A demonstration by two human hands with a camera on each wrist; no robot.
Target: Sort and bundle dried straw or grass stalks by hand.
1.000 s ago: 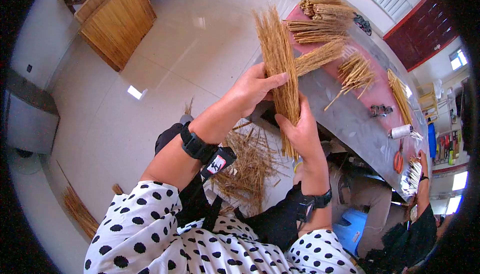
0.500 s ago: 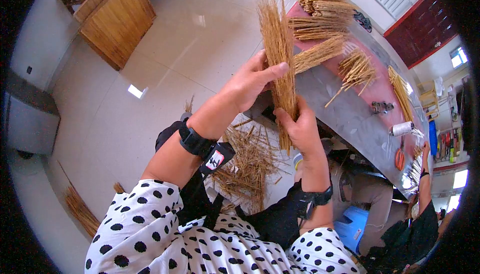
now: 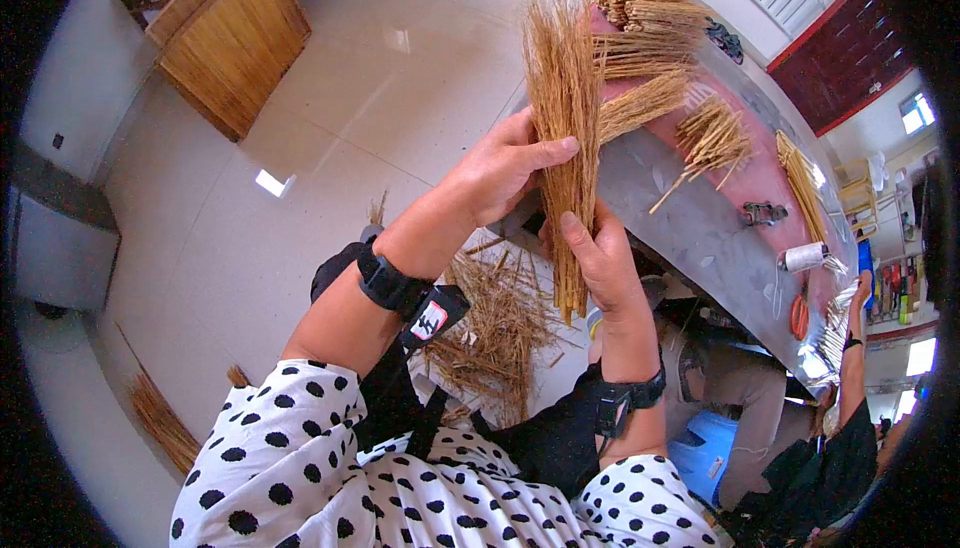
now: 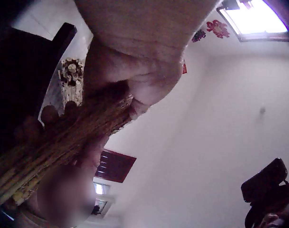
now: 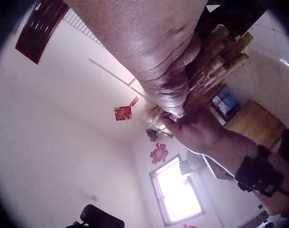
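A bundle of straw-coloured stalks [image 3: 568, 78] stands nearly upright between both hands in the head view, its brushy tops spread upward. My left hand [image 3: 500, 170] grips it around the middle, thumb across the front. Lower down, my right hand [image 3: 605, 263] holds the stems, its thumb along them, and the cut ends stick out below. In the left wrist view the bundle [image 4: 54, 142] runs diagonally under my left hand [image 4: 135, 52]. Thick stem ends [image 5: 220, 61] show beside my right hand [image 5: 158, 61] in the right wrist view; its fingers are partly hidden.
A table [image 3: 690, 238] at the right bears stalk bundles [image 3: 655, 23], a loose fanned bunch [image 3: 715, 138], a thread spool [image 3: 803, 258] and red-handled scissors [image 3: 799, 316]. Straw scraps [image 3: 495, 333] litter the floor below my hands. Another person's arm [image 3: 855, 368] reaches over the table's near right end.
The bundle has shifted slightly right, and its tops have spread wider. My right hand's thumb has moved up along the stems. The other person's hand has moved up a little.
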